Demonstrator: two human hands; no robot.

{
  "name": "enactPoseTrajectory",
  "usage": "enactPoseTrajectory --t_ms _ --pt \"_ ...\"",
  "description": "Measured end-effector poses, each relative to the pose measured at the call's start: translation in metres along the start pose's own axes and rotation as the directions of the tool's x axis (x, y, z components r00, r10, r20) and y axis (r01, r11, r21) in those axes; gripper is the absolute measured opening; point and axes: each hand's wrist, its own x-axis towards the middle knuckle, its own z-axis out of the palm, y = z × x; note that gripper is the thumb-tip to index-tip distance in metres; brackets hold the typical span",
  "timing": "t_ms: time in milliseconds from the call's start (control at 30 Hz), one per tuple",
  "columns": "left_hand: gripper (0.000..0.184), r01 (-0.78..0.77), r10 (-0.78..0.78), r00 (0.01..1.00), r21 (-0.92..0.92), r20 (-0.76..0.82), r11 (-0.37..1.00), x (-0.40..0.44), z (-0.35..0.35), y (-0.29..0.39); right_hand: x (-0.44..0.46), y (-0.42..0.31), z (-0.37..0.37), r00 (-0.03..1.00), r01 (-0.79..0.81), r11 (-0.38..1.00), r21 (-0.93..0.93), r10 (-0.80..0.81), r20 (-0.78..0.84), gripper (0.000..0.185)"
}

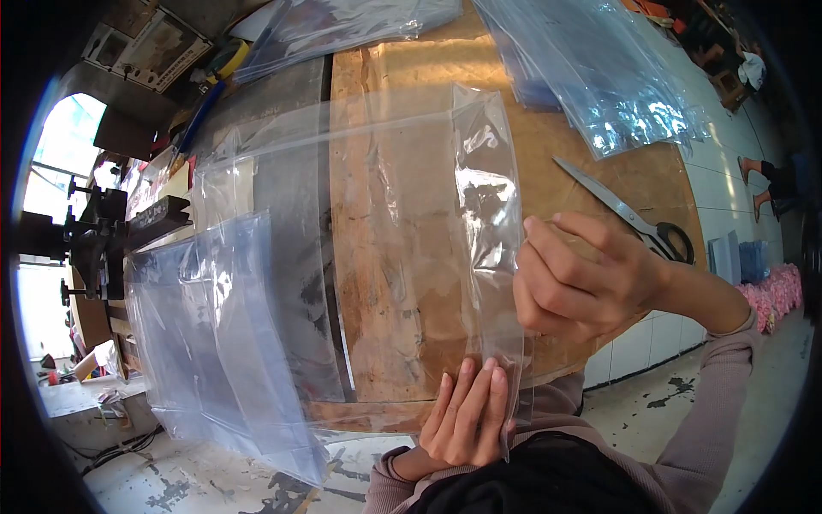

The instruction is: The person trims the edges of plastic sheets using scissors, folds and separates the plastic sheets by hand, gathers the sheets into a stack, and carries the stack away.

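Note:
A large clear plastic sheet (pixel 411 180) lies across the work table, with a shiny folded strip (pixel 486 188) along its right side. My left hand (pixel 469 415) rests at the strip's near end, fingers stretched out and lying flat against the plastic. At the strip's right edge, my right hand (pixel 591 274) is closed, its fingers curled at the plastic; the thumb is mostly hidden. Scissors (pixel 612 201) with dark handles lie just beyond the right hand, their blades pointing away from me.
Bluish plastic sheets (pixel 214 343) hang over the table's near left edge. More plastic stacks lie at the far side (pixel 360 30) and far right (pixel 599 77). A black metal fixture (pixel 103 227) stands at left. Pink bundles (pixel 775 295) sit on the floor; another person's legs (pixel 758 184) show at right.

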Motion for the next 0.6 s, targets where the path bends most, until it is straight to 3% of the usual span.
enactPoseTrajectory --t_ms 267,333,367,433,500,600 --pt "0.040 0.079 -0.079 0.997 0.012 0.025 0.997 0.003 -0.002 0.002 0.005 0.012 0.015 0.980 -0.179 0.885 0.431 0.199 -0.001 0.008" --pt "0.040 0.094 -0.094 0.994 0.011 0.049 0.996 0.003 -0.004 0.002 0.003 0.023 0.019 0.959 -0.275 0.886 0.372 0.280 0.042 0.010" --pt "0.040 0.090 -0.090 0.994 0.003 0.066 0.996 0.002 -0.006 0.002 -0.001 0.038 0.017 0.914 -0.404 0.864 0.300 0.395 0.092 0.012" --pt "0.041 0.087 -0.086 0.995 -0.016 0.056 0.996 0.004 -0.006 0.003 -0.007 0.070 0.017 0.737 -0.674 0.722 0.153 0.644 0.205 0.018" --pt "0.044 0.088 -0.087 0.996 -0.032 0.023 0.996 0.006 -0.003 0.005 -0.012 0.090 0.033 0.832 -0.554 0.829 0.076 0.549 0.086 0.016" --pt "0.045 0.058 -0.057 0.998 -0.030 0.032 0.998 0.004 -0.003 0.003 -0.012 0.132 0.042 0.740 -0.672 0.740 0.016 0.671 0.042 0.012"
